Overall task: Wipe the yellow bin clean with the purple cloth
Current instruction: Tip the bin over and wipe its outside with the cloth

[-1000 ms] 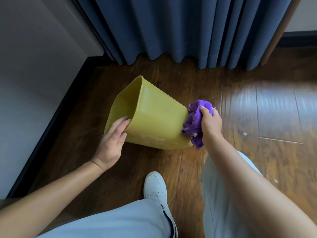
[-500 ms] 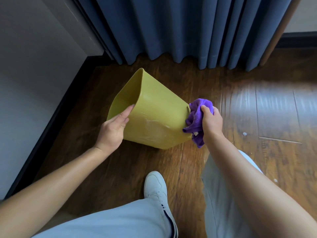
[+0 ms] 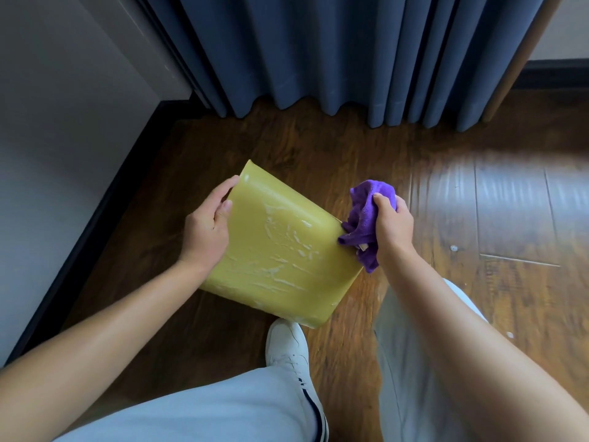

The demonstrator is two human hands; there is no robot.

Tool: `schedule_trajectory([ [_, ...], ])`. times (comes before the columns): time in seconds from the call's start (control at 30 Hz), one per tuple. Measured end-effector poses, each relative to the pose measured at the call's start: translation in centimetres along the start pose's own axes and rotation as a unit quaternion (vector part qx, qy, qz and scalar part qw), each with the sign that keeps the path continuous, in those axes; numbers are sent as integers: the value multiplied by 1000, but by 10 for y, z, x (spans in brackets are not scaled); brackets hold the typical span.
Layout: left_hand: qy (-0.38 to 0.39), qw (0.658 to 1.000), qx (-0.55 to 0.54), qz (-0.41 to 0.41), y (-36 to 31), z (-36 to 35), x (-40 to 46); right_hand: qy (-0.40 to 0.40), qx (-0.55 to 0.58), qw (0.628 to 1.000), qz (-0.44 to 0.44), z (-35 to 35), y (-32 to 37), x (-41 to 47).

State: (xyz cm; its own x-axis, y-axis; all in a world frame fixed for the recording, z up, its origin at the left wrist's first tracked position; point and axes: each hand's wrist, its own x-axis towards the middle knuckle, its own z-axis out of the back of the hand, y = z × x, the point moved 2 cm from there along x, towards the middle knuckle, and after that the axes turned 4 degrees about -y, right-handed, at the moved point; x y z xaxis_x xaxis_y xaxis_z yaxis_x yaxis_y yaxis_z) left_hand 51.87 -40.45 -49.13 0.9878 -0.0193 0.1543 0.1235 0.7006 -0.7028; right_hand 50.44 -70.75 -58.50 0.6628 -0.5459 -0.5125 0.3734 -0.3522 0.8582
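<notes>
The yellow bin [image 3: 280,250] lies tipped on its side just above the wooden floor, one broad outer wall facing up with whitish smears across it. My left hand [image 3: 208,228] grips its rim at the left end, fingers curled over the edge. The bin's opening is hidden from view. My right hand [image 3: 390,224] is shut on the bunched purple cloth [image 3: 366,218], which touches the bin's right edge near its base.
Dark blue curtains [image 3: 350,59] hang to the floor behind the bin. A pale wall with a black skirting [image 3: 95,212] runs along the left. My white shoe [image 3: 288,349] and grey trouser legs are right below the bin.
The bin has been turned and pulled nearer, so its smeared wall faces up and the opening no longer shows. My left hand shifted its grip on the rim; my right hand kept the cloth at the base.
</notes>
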Motion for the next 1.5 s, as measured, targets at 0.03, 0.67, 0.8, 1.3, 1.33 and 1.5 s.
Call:
schedule_trajectory([
  [0.03,5,1000,-3,2,-2,-2,2,3,1,1000,-2,0,-1,0],
  [0.67,173,981,-11,82,-8,-9,2,9,-11,1000,-18,0,6,-8],
  [0.8,153,983,-27,100,-8,-7,7,9,-9,1000,-26,3,9,-9],
  [1.3,136,976,-51,162,12,-14,7,2,-23,1000,-17,3,11,-12],
  [1.33,133,977,-53,160,12,-13,6,11,-27,999,-14,2,12,-14],
  [1.5,121,983,-9,139,15,-17,6,155,-120,966,168,-21,28,-35],
])
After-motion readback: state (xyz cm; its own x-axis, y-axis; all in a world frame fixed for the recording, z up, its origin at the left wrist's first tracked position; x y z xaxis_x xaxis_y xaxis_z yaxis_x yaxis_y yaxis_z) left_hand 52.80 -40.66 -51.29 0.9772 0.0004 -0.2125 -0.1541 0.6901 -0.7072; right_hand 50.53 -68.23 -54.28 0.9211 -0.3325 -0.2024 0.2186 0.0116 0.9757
